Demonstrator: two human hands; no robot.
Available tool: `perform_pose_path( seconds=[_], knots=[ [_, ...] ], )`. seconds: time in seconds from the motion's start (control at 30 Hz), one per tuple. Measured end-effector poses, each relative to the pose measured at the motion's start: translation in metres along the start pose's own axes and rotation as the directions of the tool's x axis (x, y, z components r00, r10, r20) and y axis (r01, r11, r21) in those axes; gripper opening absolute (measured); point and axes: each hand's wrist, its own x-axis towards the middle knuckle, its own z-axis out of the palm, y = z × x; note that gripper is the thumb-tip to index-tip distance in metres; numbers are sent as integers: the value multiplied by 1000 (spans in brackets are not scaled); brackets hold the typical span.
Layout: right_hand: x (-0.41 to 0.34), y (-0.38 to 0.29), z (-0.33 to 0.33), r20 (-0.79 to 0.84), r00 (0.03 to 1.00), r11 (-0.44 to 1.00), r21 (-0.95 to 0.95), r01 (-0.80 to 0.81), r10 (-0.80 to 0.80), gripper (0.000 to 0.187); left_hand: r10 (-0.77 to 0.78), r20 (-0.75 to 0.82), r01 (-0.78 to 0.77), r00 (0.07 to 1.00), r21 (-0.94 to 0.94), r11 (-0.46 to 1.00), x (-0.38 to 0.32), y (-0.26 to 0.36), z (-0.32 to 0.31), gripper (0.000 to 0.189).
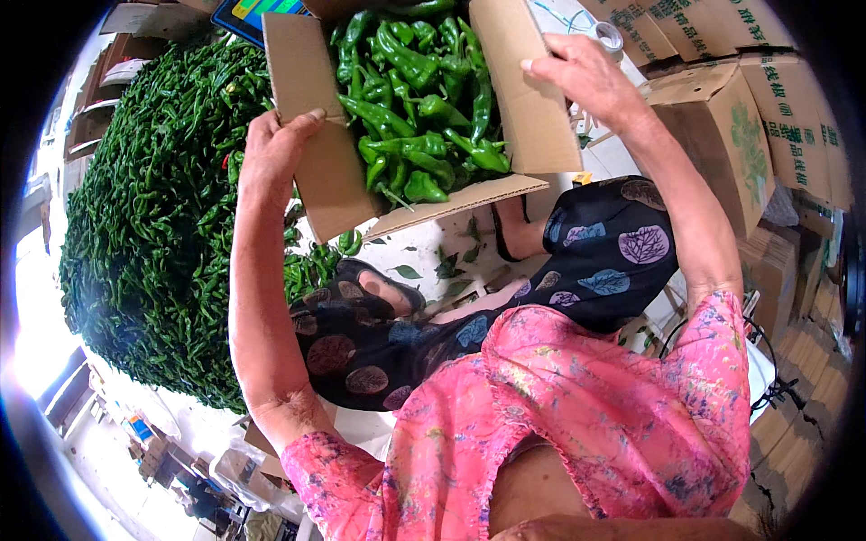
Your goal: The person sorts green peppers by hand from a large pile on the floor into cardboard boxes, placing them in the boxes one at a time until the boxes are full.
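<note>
An open cardboard box [538, 101] with its flaps spread stands in front of me at the top of the view. Green peppers [419, 108] fill much of it. My left hand [276, 138] grips the left flap, thumb on the inner face and fingers behind it. The right flap is in my right hand [585, 74], with the thumb over its upper edge and the other fingers partly hidden. What supports the box from below cannot be seen.
A large heap of green peppers [162, 203] rises at the left and spreads towards my feet. Printed cardboard cartons [717, 142] are stacked at the right. Behind the box are a blue-framed screen [247, 20] and a tape roll [607, 37]. Loose leaves [407, 272] lie on the floor.
</note>
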Motion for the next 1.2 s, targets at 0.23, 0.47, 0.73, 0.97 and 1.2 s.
perform_pose_path(
  seconds=[0.23,0.47,0.73,0.97,1.2],
  knots=[
    [10,7,9,61,993,988,-119,-98,105,35,-30,57,28,998,37,999,20,-29,10,30],
    [10,10,-2,60,998,993,-120,-4,11,33,-8,38,9,999,-11,1000,-8,0,5,35],
    [7,-6,15,97,995,955,-297,3,27,45,-18,102,39,995,-206,978,-1,-33,-70,67],
    [0,-11,-7,-19,983,784,-605,136,-185,52,-81,-139,86,987,31,996,-106,-111,-137,46],
    [-113,-113,62,115,833,733,-421,534,-541,23,-48,-266,118,963,255,960,-164,-377,-107,43]
  ],
)
